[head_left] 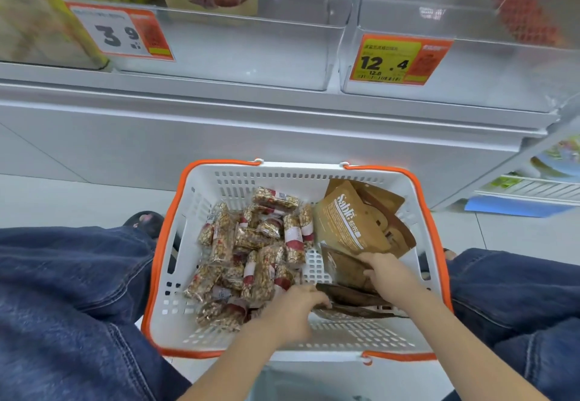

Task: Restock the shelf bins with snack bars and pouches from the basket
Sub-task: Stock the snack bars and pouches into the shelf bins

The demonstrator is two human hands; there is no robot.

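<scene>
1. Head view, the basket: the white basket (420, 212) with its orange rim sits on the floor between the person's denim-clad knees, just in front of the shelf. It is well stocked. A heap of snack bars (251, 250) in clear wrappers fills its left half, and a stack of brown pouches (348, 224) leans in the right half.

2. Head view, the hands: both reach down into the basket. The right hand (386, 272) has its fingers curled round the edge of a brown pouch at the near right. The left hand (295, 306) lies at the near end of the same pouch pile, fingers bent over a dark pouch; it looks to be gripping it, though the fingertips are partly hidden.

3. Head view, the shelf: the clear bin (232, 52) behind the 3.9 price tag (120, 33) shows almost nothing at its front, with one boxed product standing at the back. The clear bin on the right (489, 74), behind the 12.4 price tag (398, 60), looks bare apart from a blurred red pack at its far end.

4. My judgement: restocking is at an early stage. Nearly all stock remains in the basket, and pouches seem to be the lot in hand.
</scene>
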